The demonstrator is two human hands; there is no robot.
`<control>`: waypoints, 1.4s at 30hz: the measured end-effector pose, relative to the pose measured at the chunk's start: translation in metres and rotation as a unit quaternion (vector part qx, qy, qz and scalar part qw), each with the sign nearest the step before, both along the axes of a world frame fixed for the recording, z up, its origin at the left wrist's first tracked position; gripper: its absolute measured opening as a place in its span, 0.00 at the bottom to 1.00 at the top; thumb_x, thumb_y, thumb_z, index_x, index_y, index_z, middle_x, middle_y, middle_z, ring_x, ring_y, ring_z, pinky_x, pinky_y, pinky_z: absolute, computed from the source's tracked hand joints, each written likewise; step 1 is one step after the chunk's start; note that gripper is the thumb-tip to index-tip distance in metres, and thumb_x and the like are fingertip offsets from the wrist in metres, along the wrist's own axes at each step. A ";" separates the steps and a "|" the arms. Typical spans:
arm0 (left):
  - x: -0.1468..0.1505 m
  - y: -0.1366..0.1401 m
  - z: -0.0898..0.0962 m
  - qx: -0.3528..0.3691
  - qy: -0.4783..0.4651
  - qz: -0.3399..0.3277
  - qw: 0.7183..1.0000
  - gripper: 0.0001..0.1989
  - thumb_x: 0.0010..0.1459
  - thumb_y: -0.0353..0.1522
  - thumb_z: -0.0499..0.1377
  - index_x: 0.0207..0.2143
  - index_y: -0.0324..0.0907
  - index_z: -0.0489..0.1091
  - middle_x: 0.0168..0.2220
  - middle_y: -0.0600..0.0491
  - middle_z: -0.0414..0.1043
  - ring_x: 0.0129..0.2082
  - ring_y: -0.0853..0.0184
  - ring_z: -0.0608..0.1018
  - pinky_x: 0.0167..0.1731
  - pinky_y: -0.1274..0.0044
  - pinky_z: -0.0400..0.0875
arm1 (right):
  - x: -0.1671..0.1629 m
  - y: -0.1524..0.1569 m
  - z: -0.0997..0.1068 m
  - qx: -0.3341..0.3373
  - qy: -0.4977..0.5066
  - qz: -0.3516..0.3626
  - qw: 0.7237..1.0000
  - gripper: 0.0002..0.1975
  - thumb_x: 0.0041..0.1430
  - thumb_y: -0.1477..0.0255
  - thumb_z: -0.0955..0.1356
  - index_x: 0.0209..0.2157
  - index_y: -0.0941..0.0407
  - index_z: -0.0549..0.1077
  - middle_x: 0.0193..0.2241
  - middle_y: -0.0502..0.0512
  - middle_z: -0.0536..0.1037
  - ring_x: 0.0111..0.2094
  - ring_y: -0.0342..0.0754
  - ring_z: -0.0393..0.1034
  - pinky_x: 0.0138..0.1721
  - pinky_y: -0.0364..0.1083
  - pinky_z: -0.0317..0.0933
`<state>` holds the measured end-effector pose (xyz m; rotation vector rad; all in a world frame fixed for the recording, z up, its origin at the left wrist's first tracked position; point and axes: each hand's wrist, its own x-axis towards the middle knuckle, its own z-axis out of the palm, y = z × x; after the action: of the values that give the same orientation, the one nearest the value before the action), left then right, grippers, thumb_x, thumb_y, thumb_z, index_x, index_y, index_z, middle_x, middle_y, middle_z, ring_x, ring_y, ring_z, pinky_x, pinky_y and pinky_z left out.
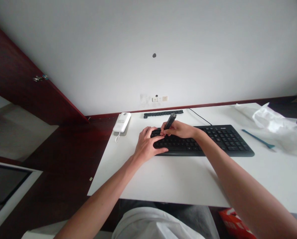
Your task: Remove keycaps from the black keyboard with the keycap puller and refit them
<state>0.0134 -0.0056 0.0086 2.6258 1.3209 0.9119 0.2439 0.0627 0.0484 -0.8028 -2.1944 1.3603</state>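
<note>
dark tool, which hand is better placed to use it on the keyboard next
Probably the right hand: it grips the dark tool over the keyboard, while the left hand rests at its left end.

Right hand (178, 128) gripped a black pen-like tool (169, 121), tilted, over the black keyboard (188, 144); left hand (146, 146), fingers spread, rested at its left end. White table (158, 179) also held a row of small black pieces (163, 114) behind, white device (122, 122) left, teal brush (258, 138) and crumpled white bag (278, 124) right.
</note>
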 end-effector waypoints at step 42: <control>0.002 -0.001 0.006 0.005 0.008 0.003 1.000 0.28 0.52 0.50 0.70 0.53 0.50 0.78 0.60 0.47 0.66 0.63 0.51 0.65 0.65 0.57 0.61 | 0.008 0.007 -0.005 -0.021 0.048 -0.125 0.991 0.13 0.62 0.61 0.71 0.37 0.57 0.76 0.34 0.58 0.82 0.39 0.53 0.78 0.42 0.51 0.74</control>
<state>0.0152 -0.0069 0.0146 2.6438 1.3327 0.9021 0.2515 0.0699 0.0433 -0.9713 -1.9241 1.2940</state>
